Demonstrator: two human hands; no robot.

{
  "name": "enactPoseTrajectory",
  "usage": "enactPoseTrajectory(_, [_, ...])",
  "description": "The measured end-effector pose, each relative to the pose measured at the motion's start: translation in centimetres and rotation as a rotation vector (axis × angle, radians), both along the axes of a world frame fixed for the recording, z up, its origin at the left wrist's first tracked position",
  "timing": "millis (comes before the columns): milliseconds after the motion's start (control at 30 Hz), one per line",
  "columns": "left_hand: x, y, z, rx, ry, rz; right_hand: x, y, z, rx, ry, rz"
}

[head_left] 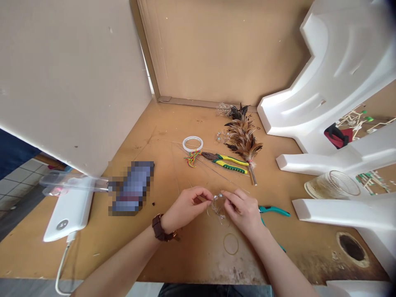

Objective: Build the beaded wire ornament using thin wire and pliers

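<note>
"What's closest to us?"

"The two forearms, left and right, reaching in over the tabletop. The hands meet at a small loop of clear beads on fine wire, the beaded piece."

"How do the fingers sit?"

"On the left hand, thumb and forefinger are pressed together, pinching the loop's left side. On the right hand, the forefinger is at the upper beads with the thumb just below it. Whether those two close on the wire, I can't tell."

"And the piece itself?"

"Between the two hands, low in front of the person, with thin wire ends sticking out around it."

"What would make this go well?"

"I'd let the left pinch be the anchor, right beside the bead being worked, and have the right guide the wire in small moves. Pull too hard and the loop could kink or lose its round shape. I'd also snug each bead against its neighbour before bending the wire."

"Anything to watch for around it?"

"Those loose wires on the far side could snag a free end, so I'd draw the work slightly towards the body. The thin yellowish ring lies on that nearer side; avoid catching it too. The teal-handled tool is just beside the right hand, and the yellow-and-green pliers lie beyond both hands, should fingertips prove too clumsy."
</note>
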State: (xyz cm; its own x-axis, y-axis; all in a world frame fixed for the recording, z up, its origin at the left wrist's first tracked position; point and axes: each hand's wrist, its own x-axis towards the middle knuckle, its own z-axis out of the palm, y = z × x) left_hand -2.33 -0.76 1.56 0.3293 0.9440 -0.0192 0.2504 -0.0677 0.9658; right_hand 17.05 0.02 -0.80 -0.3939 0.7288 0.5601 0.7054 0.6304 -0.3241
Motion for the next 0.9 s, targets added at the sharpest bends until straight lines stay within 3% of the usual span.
enactPoseTrajectory(167, [-0.4,-0.1,1.0,0.209,0.069,-0.189,0.0,0.0,0.3,-0.062,0.110,-0.016])
enactPoseTrajectory(367, [-0.3,-0.3,0.6,0.282,0.295,-0.073,0.0,0.1,0.8,-0.136,0.220,-0.023])
enactPoseTrajectory(600, [0.0,-0.5,-0.3,0.546,0.510,0.037,-0.1,0.2,0.7,-0.193,0.266,-0.063])
enactPoseTrajectory(767, [0.3,-0.5,-0.5,0.588,0.621,-0.008,-0.3,0.1,0.6,-0.151,0.201,-0.023])
enactPoseTrajectory(900, [0.5,-0.3,-0.7,0.611,0.659,0.067,-0.3,0.2,0.6,-0.109,0.213,-0.021])
